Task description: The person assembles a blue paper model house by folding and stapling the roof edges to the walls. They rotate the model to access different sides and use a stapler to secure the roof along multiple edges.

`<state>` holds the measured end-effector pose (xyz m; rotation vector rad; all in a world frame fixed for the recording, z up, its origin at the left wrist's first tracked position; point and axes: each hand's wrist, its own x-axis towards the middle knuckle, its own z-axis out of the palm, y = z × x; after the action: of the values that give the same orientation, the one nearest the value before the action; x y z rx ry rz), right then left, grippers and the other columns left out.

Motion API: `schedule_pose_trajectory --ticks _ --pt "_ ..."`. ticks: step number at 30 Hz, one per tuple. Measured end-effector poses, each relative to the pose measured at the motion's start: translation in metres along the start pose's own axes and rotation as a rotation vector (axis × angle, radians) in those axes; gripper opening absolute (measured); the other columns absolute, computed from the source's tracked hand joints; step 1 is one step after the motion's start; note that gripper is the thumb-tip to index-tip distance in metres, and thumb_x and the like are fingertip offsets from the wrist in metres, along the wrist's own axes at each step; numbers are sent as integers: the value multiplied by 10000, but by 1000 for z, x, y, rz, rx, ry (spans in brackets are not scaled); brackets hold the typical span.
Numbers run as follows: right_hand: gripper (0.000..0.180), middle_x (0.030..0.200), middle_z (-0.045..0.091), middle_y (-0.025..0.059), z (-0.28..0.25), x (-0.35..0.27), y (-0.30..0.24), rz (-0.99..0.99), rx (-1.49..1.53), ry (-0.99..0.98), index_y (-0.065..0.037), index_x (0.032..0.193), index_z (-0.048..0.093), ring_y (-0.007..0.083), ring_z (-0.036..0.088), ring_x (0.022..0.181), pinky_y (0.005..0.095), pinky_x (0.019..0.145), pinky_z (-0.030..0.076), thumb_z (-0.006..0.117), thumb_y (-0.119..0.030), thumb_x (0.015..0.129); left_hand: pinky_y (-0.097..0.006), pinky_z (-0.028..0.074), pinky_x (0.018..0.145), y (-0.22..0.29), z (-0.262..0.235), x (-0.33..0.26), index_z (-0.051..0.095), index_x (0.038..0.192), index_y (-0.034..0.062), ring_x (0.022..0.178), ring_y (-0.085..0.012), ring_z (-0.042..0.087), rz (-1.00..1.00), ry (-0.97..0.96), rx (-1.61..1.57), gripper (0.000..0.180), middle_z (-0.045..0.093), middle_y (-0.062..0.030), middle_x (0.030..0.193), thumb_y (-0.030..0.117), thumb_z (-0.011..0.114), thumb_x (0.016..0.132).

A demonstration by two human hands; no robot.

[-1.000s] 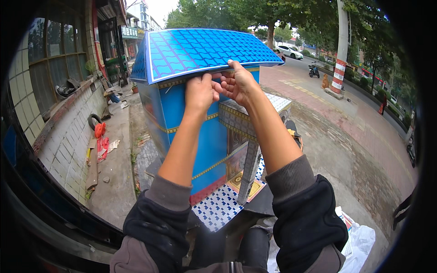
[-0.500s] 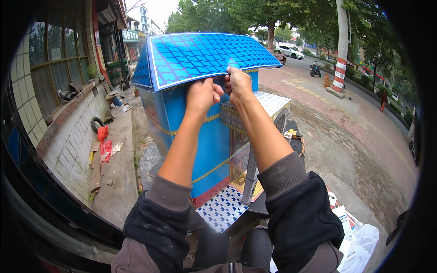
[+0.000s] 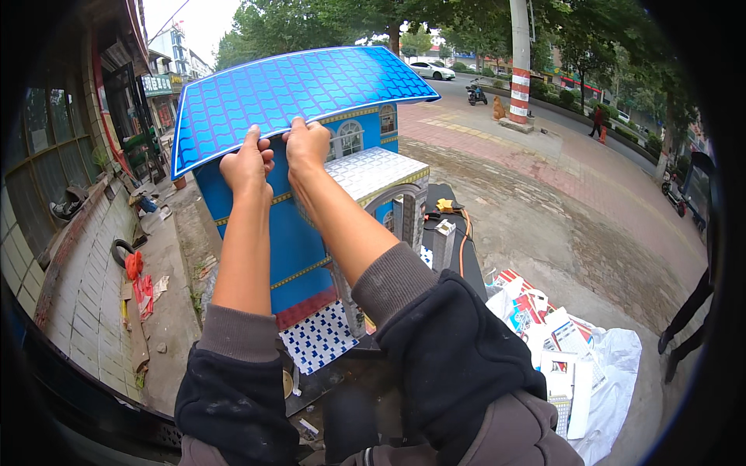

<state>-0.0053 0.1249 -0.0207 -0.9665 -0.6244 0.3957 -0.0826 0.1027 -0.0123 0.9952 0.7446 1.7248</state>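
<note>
A large model house with blue walls (image 3: 297, 248) stands before me, topped by a blue roof panel (image 3: 295, 87) with a tile pattern and white edging. My left hand (image 3: 249, 165) is closed on the panel's near lower edge, thumb on top and fingers curled beneath. Just to its right, my right hand (image 3: 308, 149) pinches the same edge in the same way. Below and right of the hands juts a porch with a white patterned top (image 3: 371, 172) and a grey arch (image 3: 396, 206). A blue-and-white checked base (image 3: 317, 339) reaches toward me.
On the black tabletop (image 3: 475, 281) right of the house lie a yellow object (image 3: 445, 205) and an orange cord (image 3: 468, 225). Printed card scraps (image 3: 556, 342) and a white plastic bag (image 3: 614, 388) lie at lower right. Someone's legs (image 3: 690, 322) stand at the right edge. A tiled wall (image 3: 66, 311) runs along the left.
The whole view has swung right, so house and hands appear farther left. My left thumb now shows on top of the roof edge. The roof's left end panel has gone from sight.
</note>
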Motion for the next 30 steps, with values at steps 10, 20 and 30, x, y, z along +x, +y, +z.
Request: schedule_pose_trajectory --ticks 10,20,30 --pt "203 755 643 77 -46 -3 -46 347 -4 -501 -9 926 615 119 477 539 280 481 391 582 -203 879 -279 270 399 -14 2 32 479 626 69 421 -110 371 -40 175 48 344 453 -18 545 179 746 812" --pt "184 654 510 -39 -255 11 -71 -110 -70 -364 -30 1001 617 -6 339 498 158 456 264 544 -186 937 -224 451 505 -25 -10 34 589 771 92 532 -68 525 156 44 63 251 557 24 653 276 748 833" --pt "183 634 507 -20 -290 100 -40 -109 -15 -329 -19 1006 602 11 372 525 170 460 252 554 -181 938 -220 414 536 -31 -20 30 592 749 116 502 -38 462 279 -45 162 251 506 42 620 288 645 922"
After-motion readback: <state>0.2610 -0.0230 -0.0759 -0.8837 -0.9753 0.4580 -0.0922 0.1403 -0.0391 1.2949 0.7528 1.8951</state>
